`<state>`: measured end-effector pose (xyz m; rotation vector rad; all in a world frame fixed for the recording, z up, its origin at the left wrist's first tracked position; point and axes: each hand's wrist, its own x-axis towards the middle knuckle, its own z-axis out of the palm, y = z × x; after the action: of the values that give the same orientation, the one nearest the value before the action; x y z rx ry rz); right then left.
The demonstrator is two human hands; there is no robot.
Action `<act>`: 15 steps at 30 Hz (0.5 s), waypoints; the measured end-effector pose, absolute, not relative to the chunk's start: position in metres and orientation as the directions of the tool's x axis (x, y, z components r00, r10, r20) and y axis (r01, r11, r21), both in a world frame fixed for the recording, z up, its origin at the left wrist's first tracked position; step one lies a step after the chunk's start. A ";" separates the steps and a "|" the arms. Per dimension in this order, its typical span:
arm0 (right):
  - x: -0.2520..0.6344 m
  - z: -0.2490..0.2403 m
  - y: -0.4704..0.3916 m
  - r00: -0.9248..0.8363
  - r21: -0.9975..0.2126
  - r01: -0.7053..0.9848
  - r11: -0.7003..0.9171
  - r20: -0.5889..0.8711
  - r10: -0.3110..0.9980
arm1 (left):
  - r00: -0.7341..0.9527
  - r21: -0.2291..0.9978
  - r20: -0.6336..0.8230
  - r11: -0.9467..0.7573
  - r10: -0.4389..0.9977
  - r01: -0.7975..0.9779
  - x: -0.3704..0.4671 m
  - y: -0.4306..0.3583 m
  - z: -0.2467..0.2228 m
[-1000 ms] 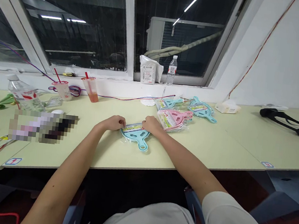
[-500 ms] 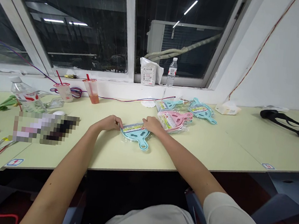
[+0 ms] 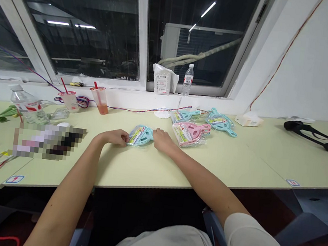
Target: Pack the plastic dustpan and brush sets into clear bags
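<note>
A light-blue mini dustpan-and-brush set [image 3: 144, 135] in a clear wrapper with a printed label lies on the table before me. My left hand [image 3: 116, 137] pinches its left edge, fingers closed. At the other end my right hand [image 3: 162, 141] has its fingers closed around the handle, which it hides. Just right of that hand lies a pink dustpan-and-brush set [image 3: 190, 134], also wrapped. Behind it are more wrapped blue sets, one at the back [image 3: 184, 116] and another further right [image 3: 221, 122].
On the left stand two plastic cups with red straws [image 3: 99, 100] and a large bottle [image 3: 29, 105]. A tissue pack [image 3: 249, 120] and black headgear with straps [image 3: 316, 136] lie on the right. A water bottle [image 3: 187, 81] stands on the sill. The table's front edge [image 3: 144, 188] is near me.
The blue set in my hands has turned, its handle swinging from pointing toward me to pointing right. My right hand has shifted from its upper edge to the handle; my left hand moved slightly left.
</note>
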<state>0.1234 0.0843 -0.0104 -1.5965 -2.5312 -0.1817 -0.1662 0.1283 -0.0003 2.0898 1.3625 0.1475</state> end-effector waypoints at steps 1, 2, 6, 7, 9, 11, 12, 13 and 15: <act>0.124 -0.010 0.086 -0.424 0.046 0.905 0.423 0.178 0.888 | 0.517 0.610 -0.290 -0.260 0.805 0.748 -0.164 0.124 0.004; 0.125 -0.009 0.088 -0.425 0.058 0.905 0.422 0.165 0.890 | 0.575 0.665 -0.326 -0.250 0.750 0.704 -0.162 0.120 0.008; 0.132 -0.010 0.097 -0.424 0.057 0.906 0.420 0.098 0.900 | 0.644 0.813 -0.319 -0.149 0.695 0.563 -0.152 0.110 0.015; 0.134 -0.012 0.099 -0.420 0.047 0.907 0.418 0.091 0.903 | 0.614 0.837 -0.286 -0.120 0.736 0.534 -0.149 0.111 0.013; 0.137 -0.016 0.101 -0.418 0.026 0.908 0.418 0.105 0.902 | 0.506 0.882 -0.182 -0.087 0.843 0.463 -0.144 0.117 0.006; 0.140 -0.019 0.101 -0.428 0.014 0.903 0.430 0.136 0.894 | 0.334 0.903 -0.044 -0.106 0.941 0.416 -0.140 0.124 -0.004; 0.141 -0.020 0.101 -0.434 0.013 0.899 0.438 0.153 0.888 | 0.235 0.902 0.022 -0.121 0.972 0.415 -0.139 0.128 -0.009; 0.142 -0.021 0.100 -0.439 0.011 0.896 0.444 0.167 0.883 | 0.138 0.895 0.082 -0.134 0.987 0.426 -0.138 0.132 -0.013; 0.143 -0.020 0.099 -0.449 0.002 0.890 0.456 0.188 0.874 | -0.015 0.878 0.182 -0.155 0.983 0.453 -0.139 0.139 -0.021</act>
<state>0.1428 0.0988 -0.0203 -1.5518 -2.5410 -0.1507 -0.1392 0.1391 -0.0207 1.6609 1.5072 1.1257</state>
